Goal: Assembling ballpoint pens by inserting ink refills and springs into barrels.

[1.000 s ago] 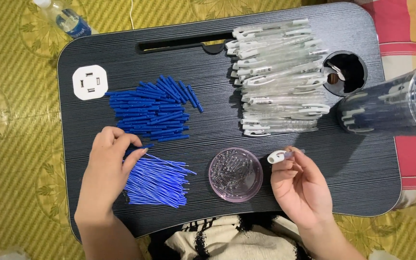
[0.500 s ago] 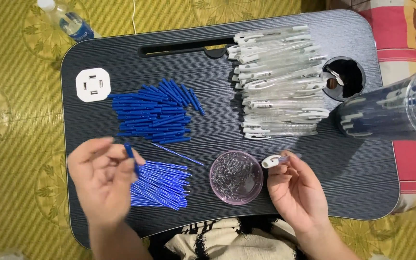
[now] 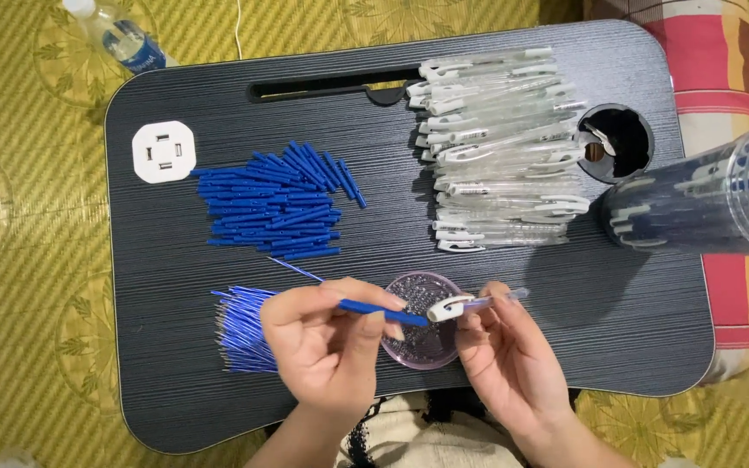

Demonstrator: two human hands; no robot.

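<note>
We see our left hand (image 3: 327, 342) holding a thin blue pen part (image 3: 383, 310) in a pinching grip, thumb and fingers pressed together on its left end, so that it lies nearly level and points right. Our right hand (image 3: 504, 355) pinches a clear pen barrel (image 3: 470, 304) with a white clip end; its grip is likewise pressed together, low on the barrel. The blue part's right tip meets the white end of the barrel, and both are held just above a small round clear dish (image 3: 422, 334) with a purplish tint that sits on the bench (image 3: 175, 381) between our hands. The barrel is see-through and slim, tilted slightly upward to the right, its far tip free in the air.

Left of the dish, partly under our left hand, lies a heap of thin blue refills (image 3: 240, 329). Farther up sits a larger pile of short blue caps or sleeves (image 3: 275, 206), and beside it a white square power socket (image 3: 164, 151). On the right half of the dark bench a stack of clear barrels with white clips (image 3: 500, 147) lies in rows. Next to it is a round cup hole (image 3: 615, 141) in the bench, and a clear container of finished pens (image 3: 708, 201) leans in from the right. A water bottle (image 3: 119, 39) lies on the yellow floor mat (image 3: 28, 260).
</note>
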